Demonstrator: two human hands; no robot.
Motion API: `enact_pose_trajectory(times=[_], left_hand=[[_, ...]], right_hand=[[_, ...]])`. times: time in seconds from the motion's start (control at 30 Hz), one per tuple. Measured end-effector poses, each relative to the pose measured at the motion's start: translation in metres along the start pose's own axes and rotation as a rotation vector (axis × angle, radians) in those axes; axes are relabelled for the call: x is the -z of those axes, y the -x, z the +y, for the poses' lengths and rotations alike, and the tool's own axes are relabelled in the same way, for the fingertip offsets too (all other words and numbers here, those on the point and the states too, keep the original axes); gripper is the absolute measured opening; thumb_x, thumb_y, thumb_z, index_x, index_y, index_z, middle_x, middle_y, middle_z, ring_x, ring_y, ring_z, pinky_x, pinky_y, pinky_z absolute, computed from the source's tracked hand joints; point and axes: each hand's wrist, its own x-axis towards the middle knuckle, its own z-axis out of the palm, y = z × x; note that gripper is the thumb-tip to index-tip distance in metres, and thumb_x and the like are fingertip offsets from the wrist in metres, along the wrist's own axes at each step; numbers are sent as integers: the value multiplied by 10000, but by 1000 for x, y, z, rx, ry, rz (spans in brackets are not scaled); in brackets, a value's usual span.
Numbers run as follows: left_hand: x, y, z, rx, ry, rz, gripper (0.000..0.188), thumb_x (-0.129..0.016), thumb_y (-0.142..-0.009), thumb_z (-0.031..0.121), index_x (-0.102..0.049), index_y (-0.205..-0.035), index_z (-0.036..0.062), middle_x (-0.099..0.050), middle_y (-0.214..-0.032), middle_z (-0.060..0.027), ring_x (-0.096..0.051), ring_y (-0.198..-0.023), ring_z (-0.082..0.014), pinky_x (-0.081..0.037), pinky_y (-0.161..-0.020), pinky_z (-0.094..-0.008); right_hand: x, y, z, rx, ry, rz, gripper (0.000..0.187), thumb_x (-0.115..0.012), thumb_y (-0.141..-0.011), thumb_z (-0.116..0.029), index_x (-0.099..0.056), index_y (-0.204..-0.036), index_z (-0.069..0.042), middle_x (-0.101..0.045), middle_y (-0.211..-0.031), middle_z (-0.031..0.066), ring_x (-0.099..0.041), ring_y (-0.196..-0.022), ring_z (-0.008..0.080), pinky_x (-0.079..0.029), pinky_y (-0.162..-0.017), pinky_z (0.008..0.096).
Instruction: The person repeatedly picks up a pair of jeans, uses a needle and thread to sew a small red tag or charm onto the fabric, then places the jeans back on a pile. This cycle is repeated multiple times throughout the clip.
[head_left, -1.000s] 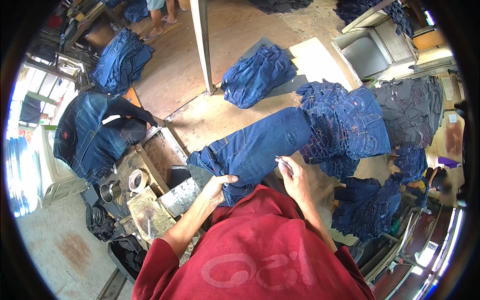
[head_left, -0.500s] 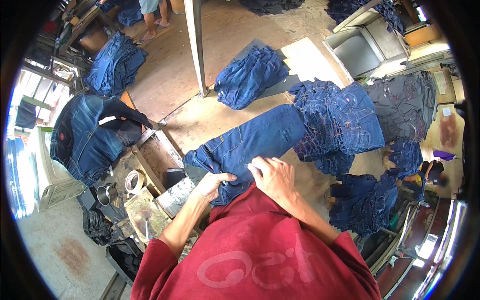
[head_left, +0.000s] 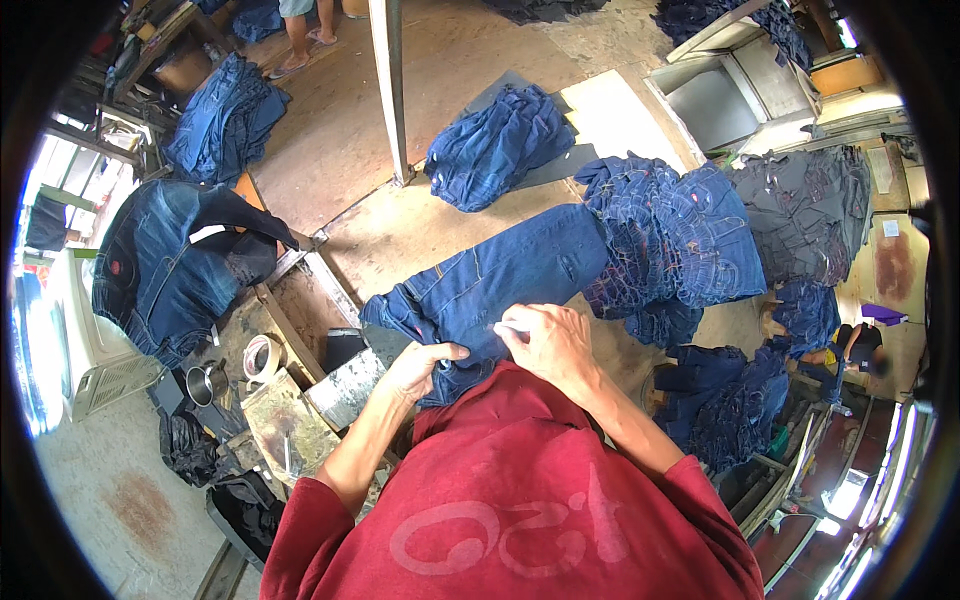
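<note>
A pair of blue jeans (head_left: 510, 262) lies stretched in front of me, one end against my waist and the far end by a pile of denim. Its near edge is pinched by my left hand (head_left: 418, 370), the thumb lying on top of the cloth. My right hand (head_left: 552, 342) is closed, its fingertips pinching a small whitish piece (head_left: 513, 326) over the denim. What that piece is, I cannot make out. Curled fingers hide part of it, and contact with the cloth is unclear.
Denim piles (head_left: 715, 235) and grey garments (head_left: 800, 215) stand to the right. Another jeans bundle (head_left: 500, 145) is ahead, near a metal post (head_left: 391, 90). At left are draped jeans (head_left: 170, 260), a tape roll (head_left: 264, 358) and a metal cup (head_left: 206, 382). People appear far left and right.
My right hand has shifted slightly over the jeans, its fingers curling more round the whitish piece. My left hand keeps its grip. The whole view has moved a little.
</note>
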Motion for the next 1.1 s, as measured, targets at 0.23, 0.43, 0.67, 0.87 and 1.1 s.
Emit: enact_pose_trajectory(times=[0.23, 0.43, 0.67, 0.87, 1.1], left_hand=[[0, -3, -4, 1, 77, -24, 369, -751, -848, -97, -744, -1217, -100, -807, -1150, -198, -796, -1021, -288, -660, -949, -418], [4, -9, -19, -27, 109, 74, 374, -756, -847, -82, -740, -1220, -100, -805, -1161, -174, -791, -1023, -276, -659, -935, -407], [9, -12, -26, -41, 170, 27, 417, -741, -846, -91, -713, -1261, -108, -799, -1162, -176, -793, -1015, -283, -661, -960, -438], [12, -15, -28, -62, 179, 1, 441, -720, -852, -98, -696, -1293, -106, -788, -1202, -193, -790, -1039, -292, -669, -947, -438], [2, -4, -17, 14, 233, -6, 415, -755, -822, -114, -732, -1236, -101, -800, -1173, -187, -784, -1048, -281, -642, -992, -415]], right_hand=[[-2, -7, 8, 57, 146, 203, 136, -788, -952, -258, -772, -893, -137, -760, -803, 84, -738, -727, 324, -564, -642, 444], [-6, -17, -4, 206, -32, 161, 135, -807, -946, -245, -759, -873, -141, -741, -775, 73, -725, -694, 306, -569, -646, 431], [-7, -17, -14, 164, -35, 160, 121, -793, -945, -218, -743, -869, -139, -747, -782, 71, -742, -708, 308, -578, -644, 453], [-6, -16, -10, 150, 39, 246, 127, -781, -956, -207, -746, -864, -128, -756, -797, 87, -750, -730, 321, -578, -645, 456], [0, -19, -1, 81, -80, 29, 122, -778, -966, -232, -758, -894, -135, -751, -789, 56, -722, -696, 308, -566, -635, 445]])
